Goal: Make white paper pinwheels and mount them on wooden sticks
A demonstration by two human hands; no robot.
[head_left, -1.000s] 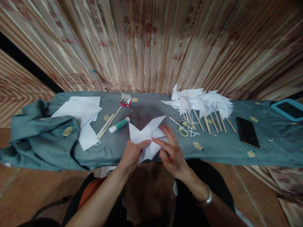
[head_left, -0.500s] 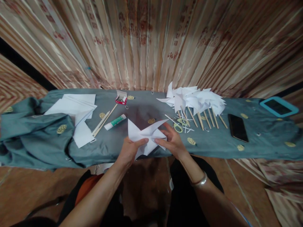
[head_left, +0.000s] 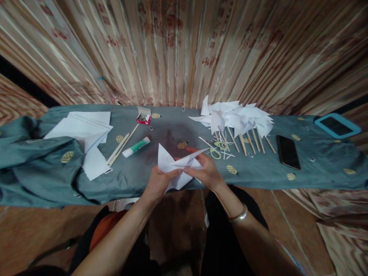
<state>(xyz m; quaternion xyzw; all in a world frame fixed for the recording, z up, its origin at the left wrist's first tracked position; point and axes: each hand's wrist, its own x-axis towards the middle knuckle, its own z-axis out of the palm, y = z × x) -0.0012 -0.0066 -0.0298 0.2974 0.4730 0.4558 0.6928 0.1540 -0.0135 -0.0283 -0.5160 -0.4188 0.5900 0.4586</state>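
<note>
Both my hands hold a white folded paper piece (head_left: 169, 163) with pointed flaps just above the near edge of a table under a grey-green cloth (head_left: 149, 168). My left hand (head_left: 158, 183) pinches its lower left part, thumb on top. My right hand (head_left: 205, 172) grips its right side, fingers curled round a raised flap. A silver bangle sits on my right wrist.
A glue stick (head_left: 136, 147), wooden sticks (head_left: 122, 148) and a small red box (head_left: 143, 116) lie at centre left. White paper sheets (head_left: 83, 132) lie left. Finished paper pinwheels on sticks (head_left: 238, 120), scissors (head_left: 215, 150), a black phone (head_left: 288, 151) and a blue-framed tablet (head_left: 336, 125) are to the right.
The paper piece has been lifted off the cloth and drawn nearer. My right hand went from fingers spread on it to gripping a raised flap.
</note>
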